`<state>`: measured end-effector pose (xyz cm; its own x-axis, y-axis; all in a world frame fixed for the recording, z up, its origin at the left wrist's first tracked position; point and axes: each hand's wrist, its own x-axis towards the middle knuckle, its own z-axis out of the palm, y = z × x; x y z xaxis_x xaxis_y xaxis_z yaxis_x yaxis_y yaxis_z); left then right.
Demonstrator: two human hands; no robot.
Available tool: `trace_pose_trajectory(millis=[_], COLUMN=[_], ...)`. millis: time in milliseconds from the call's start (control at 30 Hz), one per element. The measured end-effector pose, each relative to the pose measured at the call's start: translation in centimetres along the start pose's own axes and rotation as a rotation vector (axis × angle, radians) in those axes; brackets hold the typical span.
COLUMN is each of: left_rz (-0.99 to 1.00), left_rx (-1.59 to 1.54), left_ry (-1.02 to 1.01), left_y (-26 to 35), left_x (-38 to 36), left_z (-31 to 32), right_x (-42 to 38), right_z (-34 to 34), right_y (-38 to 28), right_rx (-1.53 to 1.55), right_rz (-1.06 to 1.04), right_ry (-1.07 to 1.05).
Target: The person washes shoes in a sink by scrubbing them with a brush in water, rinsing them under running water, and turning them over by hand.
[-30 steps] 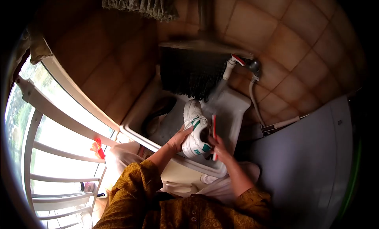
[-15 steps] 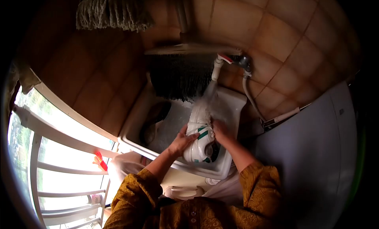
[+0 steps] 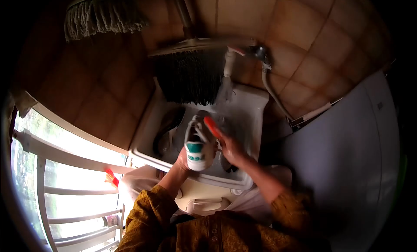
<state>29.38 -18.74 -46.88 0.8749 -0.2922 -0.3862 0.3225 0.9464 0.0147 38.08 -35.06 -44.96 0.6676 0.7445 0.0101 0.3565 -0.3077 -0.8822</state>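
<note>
My left hand grips a white sneaker with a green heel patch, heel towards me and toe towards the wall, held over the white sink. Closed around a red brush, my right hand holds it along the shoe's right side; its bristles are hidden or blurred. Water runs from the white tap into the sink beyond the shoe. A dark shoe leans at the sink's left side. Part of another dark thing shows below my right hand.
A black-bristled broom hangs behind the sink, close to the tap. A string mop hangs at upper left. A grey hose runs down the tiled wall. To the right is a grey panel; at left, a white railing with a red clip.
The sneaker has moved left out of the water stream and turned, its heel now showing. My right hand has left the shoe's side and now holds the red brush.
</note>
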Motion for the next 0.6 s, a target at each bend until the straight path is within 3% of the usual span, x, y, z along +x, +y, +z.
trace_pose_trajectory(millis=[33, 67, 100, 167, 233, 300, 333, 367, 433, 467, 500, 533, 567, 600], left_rz=[-0.008, 0.008, -0.179, -0.366, 0.006, 0.125, 0.238, 0.198, 0.104, 0.328, 0.379, 0.411, 0.453, 0.489], left_rx=[0.130, 0.306, -0.164, -0.634, -0.013, 0.152, 0.314, 0.018, -0.608, -0.216, -0.089, -0.159, -0.127, -0.097], left_ry=[-0.241, -0.186, -0.206, -0.217, -0.130, -0.122, -0.110, -0.147, -0.198, -0.069, 0.080, 0.036, 0.056, 0.081], left_y=[-0.8, -1.0, -1.7, -2.5, -2.1, -0.2, 0.6, 0.9, 1.6, 2.1, 2.1, 1.7, 1.2, 0.6], left_x=[-0.6, -0.1, -0.1, 0.0, 0.5, 1.2, 1.4, 1.8, 2.5, 3.5, 3.7, 3.8, 4.1, 4.3], left_z=[1.1, 0.7, 1.2, 1.5, 0.4, -1.5, -2.3, -1.8, -0.7, -1.9, -0.9, 0.0, 0.5, 0.9], right_x=[2.0, 3.9, 5.7, 7.1, 4.1, 2.1, -0.9, -2.2, -4.9, -5.7, -6.0, -6.1, -6.4, -6.0], right_z=[-0.8, -1.2, -1.6, -1.2, -1.3, 0.6, -1.3, -1.4, -0.9, -0.5, 0.0, 0.5, 1.0, 1.1], right_y=[0.8, 2.9, 5.0, 8.3, 3.6, 5.5, -0.8, -1.7, -2.6, -3.4, -4.2, -4.6, -4.6, -4.6], right_rx=[-0.142, 0.121, 0.380, 0.666, -0.100, -0.117, -0.061, -0.058, -0.001, 0.001, -0.024, -0.047, -0.062, -0.061], right_rz=[0.084, 0.165, 0.254, 0.307, -0.002, -0.011, 0.132, 0.142, -0.087, -0.089, -0.121, -0.158, 0.009, 0.008], right_ry=[0.006, -0.022, -0.030, -0.030, 0.005, -0.120, -0.201, -0.206, 0.079, 0.071, 0.166, 0.261, 0.154, 0.148])
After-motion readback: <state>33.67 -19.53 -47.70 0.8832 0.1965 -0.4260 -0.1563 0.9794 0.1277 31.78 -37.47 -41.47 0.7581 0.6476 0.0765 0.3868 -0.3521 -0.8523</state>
